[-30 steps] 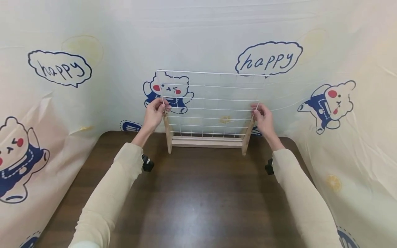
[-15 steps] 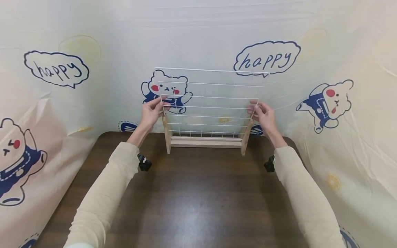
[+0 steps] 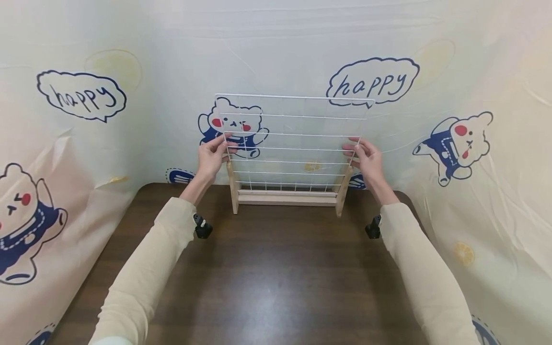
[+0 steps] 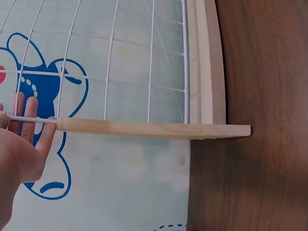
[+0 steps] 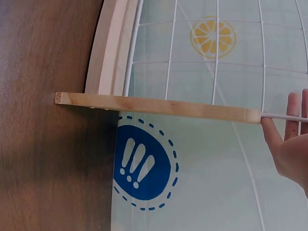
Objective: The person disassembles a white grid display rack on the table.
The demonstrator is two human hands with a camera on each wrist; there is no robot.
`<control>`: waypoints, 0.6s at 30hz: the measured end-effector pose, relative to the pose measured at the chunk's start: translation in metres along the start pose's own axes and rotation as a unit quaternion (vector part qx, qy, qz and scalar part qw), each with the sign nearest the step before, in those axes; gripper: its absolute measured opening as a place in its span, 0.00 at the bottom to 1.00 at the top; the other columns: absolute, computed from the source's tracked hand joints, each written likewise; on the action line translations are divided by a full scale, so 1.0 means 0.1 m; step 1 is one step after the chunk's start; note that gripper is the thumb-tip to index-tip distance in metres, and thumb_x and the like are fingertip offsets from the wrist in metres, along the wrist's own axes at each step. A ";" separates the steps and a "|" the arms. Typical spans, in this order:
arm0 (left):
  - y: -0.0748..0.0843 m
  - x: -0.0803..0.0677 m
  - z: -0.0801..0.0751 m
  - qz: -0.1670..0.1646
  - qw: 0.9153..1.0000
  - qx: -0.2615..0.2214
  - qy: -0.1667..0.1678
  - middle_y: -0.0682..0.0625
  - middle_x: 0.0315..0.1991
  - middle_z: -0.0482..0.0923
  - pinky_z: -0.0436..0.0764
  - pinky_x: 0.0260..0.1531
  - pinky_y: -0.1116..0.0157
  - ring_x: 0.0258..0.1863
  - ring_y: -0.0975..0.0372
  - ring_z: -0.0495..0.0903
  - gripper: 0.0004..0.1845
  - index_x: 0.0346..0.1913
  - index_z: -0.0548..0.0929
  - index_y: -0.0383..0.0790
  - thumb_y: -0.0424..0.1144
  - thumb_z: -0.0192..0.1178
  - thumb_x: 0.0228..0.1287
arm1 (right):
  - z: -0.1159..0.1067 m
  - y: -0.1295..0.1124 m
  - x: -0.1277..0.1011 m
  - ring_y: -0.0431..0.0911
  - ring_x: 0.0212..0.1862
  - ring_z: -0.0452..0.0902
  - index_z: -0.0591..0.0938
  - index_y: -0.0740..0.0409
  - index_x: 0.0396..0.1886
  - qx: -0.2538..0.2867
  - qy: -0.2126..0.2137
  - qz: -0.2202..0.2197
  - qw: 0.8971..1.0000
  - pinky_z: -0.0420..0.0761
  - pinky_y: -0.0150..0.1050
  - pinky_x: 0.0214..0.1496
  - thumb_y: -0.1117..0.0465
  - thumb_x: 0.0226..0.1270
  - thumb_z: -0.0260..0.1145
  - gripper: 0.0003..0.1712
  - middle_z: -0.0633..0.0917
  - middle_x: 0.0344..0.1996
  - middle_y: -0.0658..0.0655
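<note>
A white wire grid panel (image 3: 293,97) stands upright in a pale wooden base (image 3: 286,198) at the back of the table. My left hand (image 3: 209,158) pinches its left edge wire between thumb and fingers, just above the wooden side post (image 4: 144,128). On the opposite edge, my right hand (image 3: 370,162) holds the wire in the same way, above the other side post (image 5: 159,106). Several fingers of each hand reach behind the grid. In the wrist views each hand is partly cut off by the frame's edge.
The dark brown wooden table (image 3: 267,268) stretches in front of the base. A pale cloth (image 3: 284,52) printed with bears and "happy" bubbles hangs close behind the grid and along both sides.
Over the last second the panel's top edge has risen slightly, and the fingers have spread more behind the grid. The wooden base has stayed in place. Little differs since half a second ago.
</note>
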State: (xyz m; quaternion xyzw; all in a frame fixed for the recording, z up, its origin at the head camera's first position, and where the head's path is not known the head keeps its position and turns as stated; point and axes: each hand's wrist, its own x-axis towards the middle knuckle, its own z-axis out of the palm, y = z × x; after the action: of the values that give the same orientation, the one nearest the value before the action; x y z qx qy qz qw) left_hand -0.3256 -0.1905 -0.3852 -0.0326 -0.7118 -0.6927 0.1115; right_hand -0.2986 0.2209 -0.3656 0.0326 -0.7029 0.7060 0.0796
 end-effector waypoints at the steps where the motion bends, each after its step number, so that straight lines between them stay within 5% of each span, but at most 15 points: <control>1: 0.00 0.00 0.01 0.004 1.000 -0.003 0.002 0.46 0.42 0.86 0.80 0.53 0.51 0.42 0.54 0.85 0.16 0.60 0.80 0.41 0.35 0.51 0.74 | 0.00 0.00 0.00 0.63 0.58 0.75 0.73 0.65 0.63 -0.001 0.000 -0.002 1.000 0.83 0.40 0.51 0.64 0.78 0.49 0.19 0.79 0.56 0.70; 3: -0.01 0.00 0.03 0.005 1.000 -0.005 0.011 0.46 0.42 0.87 0.80 0.52 0.51 0.41 0.55 0.86 0.16 0.59 0.81 0.42 0.35 0.52 0.74 | -0.02 0.00 -0.01 0.63 0.58 0.75 0.72 0.66 0.63 0.002 -0.002 -0.006 1.000 0.84 0.33 0.45 0.64 0.78 0.49 0.19 0.79 0.55 0.70; 7: -0.02 0.00 0.06 0.010 1.000 -0.008 0.016 0.46 0.42 0.87 0.81 0.52 0.51 0.40 0.56 0.86 0.15 0.57 0.82 0.42 0.36 0.52 0.74 | -0.04 0.02 -0.01 0.62 0.56 0.77 0.73 0.67 0.63 0.009 0.000 -0.010 1.000 0.85 0.33 0.44 0.65 0.77 0.50 0.19 0.78 0.55 0.73; 14: -0.04 0.01 0.11 0.031 0.998 -0.018 0.048 0.42 0.41 0.86 0.83 0.50 0.53 0.39 0.53 0.86 0.14 0.55 0.83 0.38 0.33 0.52 0.73 | -0.05 0.00 0.00 0.61 0.55 0.78 0.74 0.67 0.62 -0.001 -0.007 -0.008 1.000 0.74 0.58 0.61 0.65 0.77 0.49 0.19 0.80 0.53 0.72; 18: -0.04 0.01 0.15 0.049 0.996 -0.020 0.070 0.38 0.42 0.85 0.84 0.46 0.56 0.38 0.52 0.86 0.14 0.54 0.83 0.37 0.33 0.52 0.73 | -0.04 -0.02 0.01 0.60 0.55 0.78 0.74 0.67 0.62 0.002 -0.003 -0.002 1.000 0.71 0.61 0.62 0.65 0.78 0.49 0.19 0.79 0.54 0.73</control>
State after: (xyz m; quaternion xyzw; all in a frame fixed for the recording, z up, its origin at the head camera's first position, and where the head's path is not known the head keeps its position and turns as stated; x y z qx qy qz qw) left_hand -0.3288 -0.1758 -0.3892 -0.0209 -0.6858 -0.7011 0.1942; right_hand -0.2993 0.2247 -0.3638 0.0361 -0.7018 0.7071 0.0784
